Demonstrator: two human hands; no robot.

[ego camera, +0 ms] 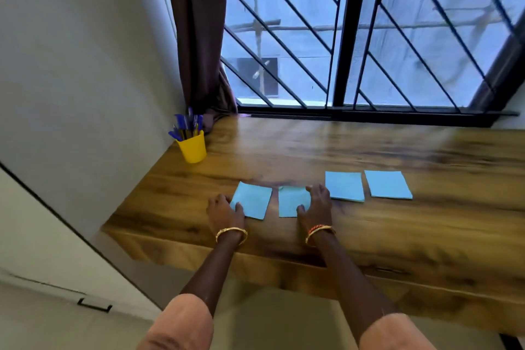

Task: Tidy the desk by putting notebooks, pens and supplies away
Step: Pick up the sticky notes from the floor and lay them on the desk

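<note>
Here, each hand touches a flat blue square notepad on the wooden bench (369, 150): left hand (224, 212) pinching one pad's (252, 200) nine-o'clock edge, right hand (318, 204) resting fingers-spread at the next pad's (292, 202) three-o'clock edge.
</note>
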